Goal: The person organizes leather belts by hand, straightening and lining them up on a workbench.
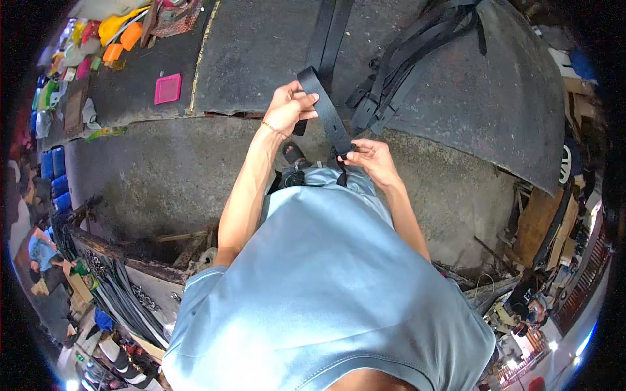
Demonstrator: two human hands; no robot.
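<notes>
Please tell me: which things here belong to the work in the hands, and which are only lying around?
In hand:
- black strap, held by left hand and right hand

Lying about:
- pile of black straps on the dark work surface
- pink square
- orange and yellow plastic items

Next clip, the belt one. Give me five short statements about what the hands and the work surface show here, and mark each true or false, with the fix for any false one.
1. Both hands grip one black leather strap. True.
2. The left hand holds the strap's upper, curled end. True.
3. The right hand rests flat on the table. False: it pinches the strap's lower end, off the table.
4. A pink square item lies on the dark table, to the left. True.
5. The pile of black straps sits beside the pink item. False: it lies at the table's far right side, well apart from it.
</notes>
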